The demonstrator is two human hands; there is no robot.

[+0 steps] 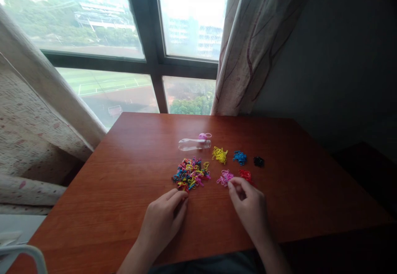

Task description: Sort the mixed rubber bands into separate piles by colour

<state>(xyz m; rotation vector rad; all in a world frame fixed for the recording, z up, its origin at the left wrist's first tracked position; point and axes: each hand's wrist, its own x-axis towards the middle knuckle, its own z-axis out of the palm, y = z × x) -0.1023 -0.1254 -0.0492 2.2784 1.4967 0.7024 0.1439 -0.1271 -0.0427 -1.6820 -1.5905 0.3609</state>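
A mixed pile of small coloured looped bands (190, 172) lies on the brown table. My left hand (164, 216) rests at its lower edge, fingers closed together near a few red bands; whether anything is in them is hidden. Further right, my right hand (249, 201) is closed in a pinch, thumb and forefinger at the edge of a pink heap of bands (223, 178). What sits between those fingertips is too small to make out. Just beyond the right hand is a red heap (245, 175). Separate yellow (220, 155), blue (240, 157) and black (259, 161) heaps form a row behind.
A clear bottle (192, 144) lies on its side behind the mixed pile, beside a pink cap with a loop (203, 136). The wooden table (124, 162) reaches to a window (155, 65) with curtains. A white curved rail (27, 250) stands at the lower left.
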